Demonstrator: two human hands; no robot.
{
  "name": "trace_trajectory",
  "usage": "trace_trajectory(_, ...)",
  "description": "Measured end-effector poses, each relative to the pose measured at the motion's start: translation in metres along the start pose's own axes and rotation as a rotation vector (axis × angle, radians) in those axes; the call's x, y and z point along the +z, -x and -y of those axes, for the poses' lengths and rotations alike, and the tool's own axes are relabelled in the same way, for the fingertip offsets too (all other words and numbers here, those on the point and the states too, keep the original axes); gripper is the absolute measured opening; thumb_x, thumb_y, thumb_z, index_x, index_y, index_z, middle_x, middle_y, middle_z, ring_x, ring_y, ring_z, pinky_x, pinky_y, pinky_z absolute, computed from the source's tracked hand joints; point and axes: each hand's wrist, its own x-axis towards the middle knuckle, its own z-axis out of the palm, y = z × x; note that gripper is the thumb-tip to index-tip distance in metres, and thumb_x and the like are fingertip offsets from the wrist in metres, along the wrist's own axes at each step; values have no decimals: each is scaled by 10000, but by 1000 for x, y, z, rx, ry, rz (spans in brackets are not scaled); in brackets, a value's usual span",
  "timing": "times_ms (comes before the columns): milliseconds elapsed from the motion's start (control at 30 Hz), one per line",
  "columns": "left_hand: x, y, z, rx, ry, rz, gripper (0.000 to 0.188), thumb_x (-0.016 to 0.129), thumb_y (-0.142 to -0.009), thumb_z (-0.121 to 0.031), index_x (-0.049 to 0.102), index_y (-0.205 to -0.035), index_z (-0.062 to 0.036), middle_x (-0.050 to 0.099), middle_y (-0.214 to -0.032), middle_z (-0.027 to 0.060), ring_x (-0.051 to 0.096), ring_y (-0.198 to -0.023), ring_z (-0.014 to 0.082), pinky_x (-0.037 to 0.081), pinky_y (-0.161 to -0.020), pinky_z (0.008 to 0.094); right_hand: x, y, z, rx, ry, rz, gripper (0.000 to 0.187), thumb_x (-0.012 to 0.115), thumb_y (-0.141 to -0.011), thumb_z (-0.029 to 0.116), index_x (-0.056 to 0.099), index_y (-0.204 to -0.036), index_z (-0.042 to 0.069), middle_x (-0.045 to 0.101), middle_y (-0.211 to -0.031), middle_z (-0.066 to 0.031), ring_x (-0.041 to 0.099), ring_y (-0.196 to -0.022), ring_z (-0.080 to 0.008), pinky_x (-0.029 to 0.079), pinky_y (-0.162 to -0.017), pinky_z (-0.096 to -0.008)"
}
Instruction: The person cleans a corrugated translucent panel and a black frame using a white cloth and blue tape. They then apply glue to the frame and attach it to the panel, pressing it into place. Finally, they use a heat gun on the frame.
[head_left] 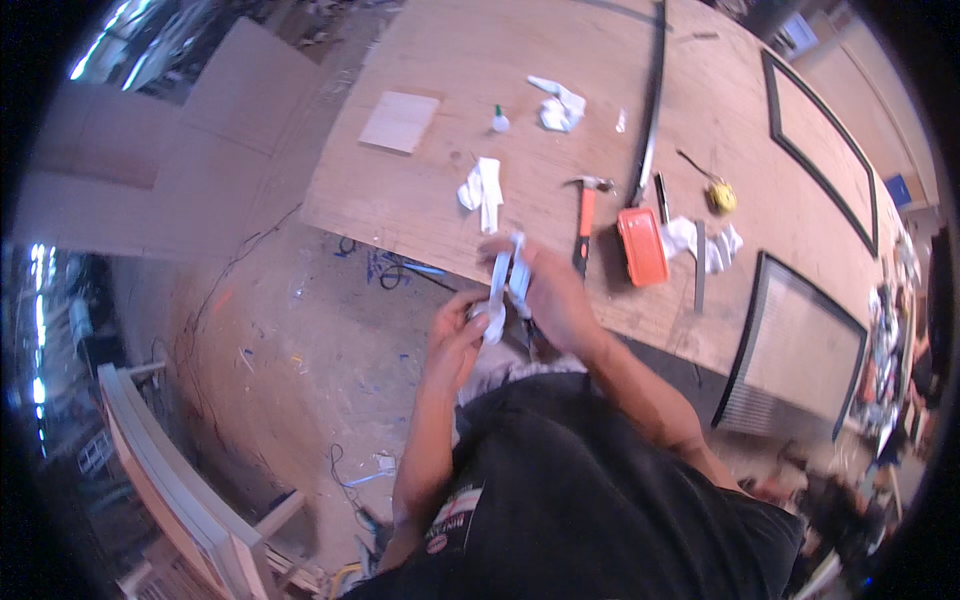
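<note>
My left hand (458, 333) is closed, pinching the lower end of a pale white strip (499, 283) in front of my body, near the table's edge. My right hand (553, 295) is closed on the upper part of the same strip, slightly blurred. The strip is bent and loops between both hands. Whether it is cloth or tape I cannot make out. Just beyond my hands, a white cloth (483, 192) lies crumpled on the wooden table (400, 215). To the right of my right hand is a claw hammer (587, 215) with an orange and black handle.
An orange box (642, 247), a black marker (662, 198), a yellow tape measure (721, 197) and another white cloth (720, 246) lie to the right. Farther off are a small bottle (500, 122) and a square board (400, 121). A black-framed mesh panel (795, 345) leans over the right edge.
</note>
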Motion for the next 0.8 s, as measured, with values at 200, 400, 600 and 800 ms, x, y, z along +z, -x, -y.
trace_trajectory(200,-21,-103,-25,-426,-409,303,488,770,-847,-59,584,-1288,35,645,-994,41,572,-766,68,434,-592,189,-32,-23,32,-23,-411,-281,487,430,-1033,323,590,-1254,-81,603,-1308,-200,539,-1268,-284,377,-1128,-400)
trace_trajectory(400,20,-150,-65,-174,-689,460,375,773,-851,-70,659,-1201,-1,652,-940,13,608,-852,94,513,-775,250,-5,-56,24,-188,-412,-355,457,491,-1018,329,656,-1137,-80,591,-1325,-194,563,-1231,-291,388,-1108,-381)
trace_trajectory(600,-14,-205,-79,-332,-724,481,209,677,-943,-122,701,-1107,6,672,-870,-29,582,-754,64,471,-697,224,-12,-53,27,-248,589,-575,334,568,-1008,261,693,-1105,-33,664,-1225,-122,628,-1077,-207,473,-950,-335)
trace_trajectory(800,-39,-245,-118,-115,-916,431,234,647,-980,-192,718,-1054,18,650,-825,-42,532,-729,37,426,-659,215,-115,50,20,-112,738,-1238,330,680,-938,286,734,-1034,-25,738,-950,-119,682,-854,-152,528,-768,-315)
